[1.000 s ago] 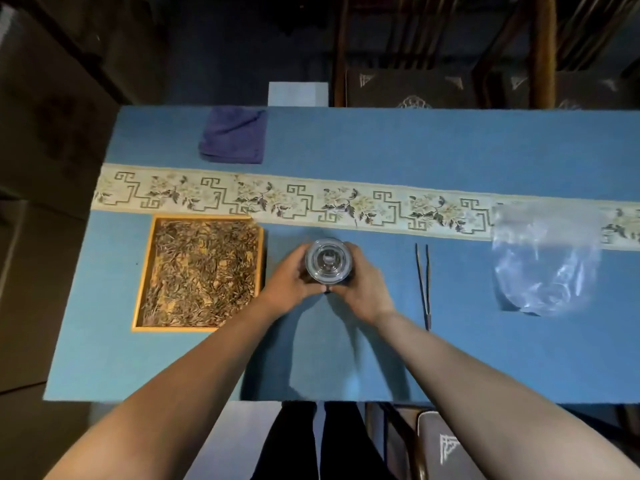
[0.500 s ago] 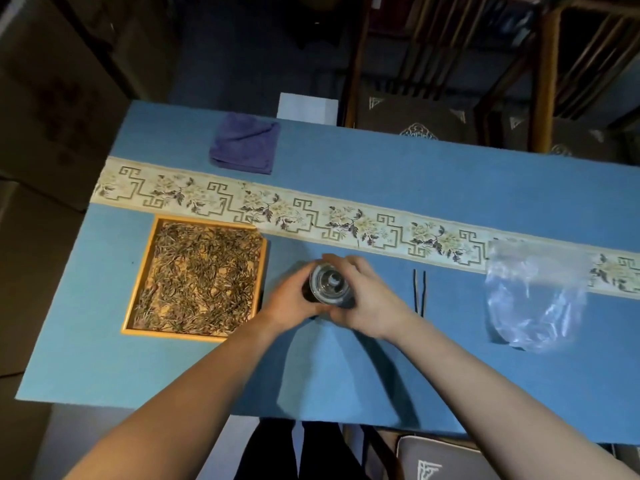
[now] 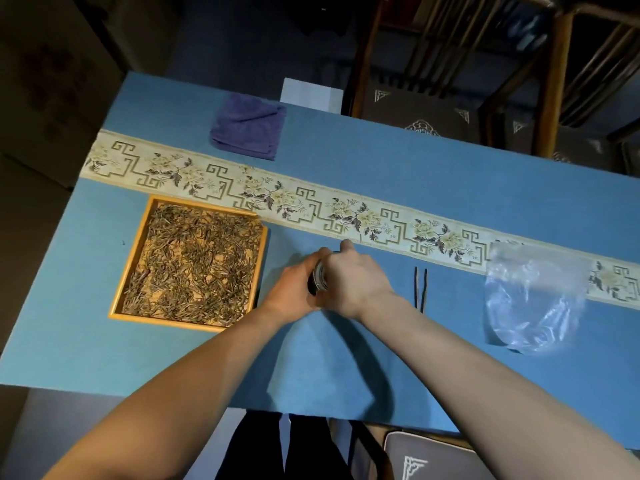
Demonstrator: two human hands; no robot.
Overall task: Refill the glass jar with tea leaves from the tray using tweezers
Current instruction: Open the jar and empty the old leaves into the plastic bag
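Observation:
A small glass jar (image 3: 319, 279) stands on the blue table, mostly hidden between my hands. My left hand (image 3: 293, 289) wraps its side from the left. Over its top lies my right hand (image 3: 353, 284), covering the lid. A square wooden tray (image 3: 136, 256) full of dry tea leaves (image 3: 194, 263) sits just left of the jar. Dark tweezers (image 3: 420, 288) lie on the table to the right of my right wrist, untouched.
A clear plastic bag (image 3: 535, 299) lies at the right. A folded purple cloth (image 3: 250, 124) rests at the back left. A patterned cream runner (image 3: 391, 221) crosses the blue table (image 3: 450, 168). Wooden chairs (image 3: 426, 109) stand behind the far edge.
My right hand has slid from the jar's right side up over its top, hiding the lid. The left hand keeps its hold. The camera has tilted and moved closer.

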